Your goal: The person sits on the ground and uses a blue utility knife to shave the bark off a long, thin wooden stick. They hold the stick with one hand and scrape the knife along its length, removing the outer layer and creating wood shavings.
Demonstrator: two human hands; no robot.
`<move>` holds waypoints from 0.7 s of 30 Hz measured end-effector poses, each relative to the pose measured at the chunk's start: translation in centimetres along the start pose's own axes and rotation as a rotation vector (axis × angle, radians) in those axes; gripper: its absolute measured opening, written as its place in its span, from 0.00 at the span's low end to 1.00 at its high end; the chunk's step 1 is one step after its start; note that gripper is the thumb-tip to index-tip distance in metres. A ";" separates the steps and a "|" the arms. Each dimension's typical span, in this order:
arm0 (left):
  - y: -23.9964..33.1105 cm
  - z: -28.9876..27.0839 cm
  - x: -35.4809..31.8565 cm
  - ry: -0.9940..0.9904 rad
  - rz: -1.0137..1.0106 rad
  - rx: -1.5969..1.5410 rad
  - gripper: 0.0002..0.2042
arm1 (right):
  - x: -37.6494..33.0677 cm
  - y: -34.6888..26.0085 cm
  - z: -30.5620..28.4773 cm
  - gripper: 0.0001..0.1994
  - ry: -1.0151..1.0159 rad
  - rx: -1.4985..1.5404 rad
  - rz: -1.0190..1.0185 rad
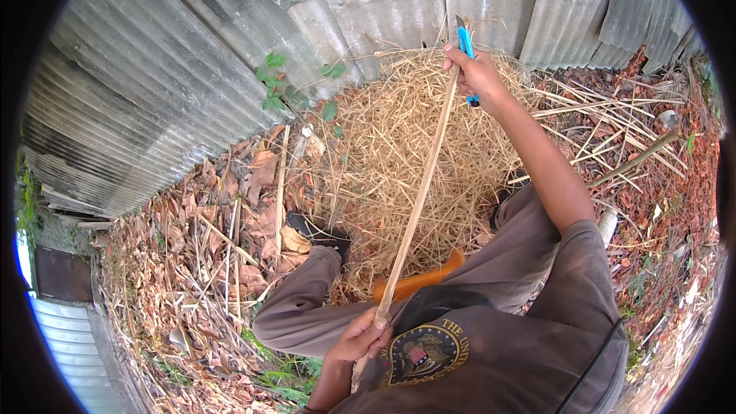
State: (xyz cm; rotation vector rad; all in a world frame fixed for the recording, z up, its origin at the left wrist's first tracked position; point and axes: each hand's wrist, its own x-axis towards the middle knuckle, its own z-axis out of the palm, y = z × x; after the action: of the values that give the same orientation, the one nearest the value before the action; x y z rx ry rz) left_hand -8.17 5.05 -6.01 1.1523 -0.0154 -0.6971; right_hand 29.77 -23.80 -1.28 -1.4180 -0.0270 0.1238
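Observation:
A long, pale strip of wood or bamboo (pixel 424 192) slants from near my waist up to the far side. Its lower part is pinched in my left hand (pixel 362 338), close to my shirt. Farther off, my right hand (pixel 477 77) is closed around a blue utility knife (pixel 465 42), blade pointing away from me. The thumb and fingers of that hand also meet the strip's far end; whether they grip it or only touch it, I cannot tell. Beneath the strip lies a heap of dry, straw-coloured shavings (pixel 399 146).
Corrugated metal sheets (pixel 146 92) wall off the far and left sides. A flat orange object (pixel 422 276) sits between my bent legs. Dry brown leaves (pixel 261 172) cover the ground at left, and thin loose strips (pixel 606 115) lie at right. A green-leaved plant (pixel 274 84) grows by the wall.

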 end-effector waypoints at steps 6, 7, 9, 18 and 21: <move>2.0 -1.8 4.8 0.303 0.062 0.898 0.16 | -1.1 1.0 2.2 0.14 -0.042 0.073 0.069; 3.6 -0.9 6.5 0.334 0.055 0.933 0.17 | -1.4 1.4 2.7 0.14 -0.049 0.066 0.073; 3.5 -1.3 10.0 0.375 0.249 0.859 0.16 | -1.8 2.0 3.8 0.14 -0.057 0.030 0.066; 5.2 -1.5 13.9 0.215 0.018 -0.115 0.17 | -1.3 2.3 3.2 0.35 -0.111 -0.740 -0.260; 7.1 -1.2 12.8 0.190 0.021 -0.234 0.17 | -3.9 1.2 3.1 0.41 -0.172 -1.075 -0.361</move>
State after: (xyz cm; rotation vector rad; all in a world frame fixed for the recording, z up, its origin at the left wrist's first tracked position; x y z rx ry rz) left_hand 5.95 1.08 -4.89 0.9873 0.2091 -0.5525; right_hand 25.51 -20.99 -1.77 -2.4384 -0.5589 -0.0929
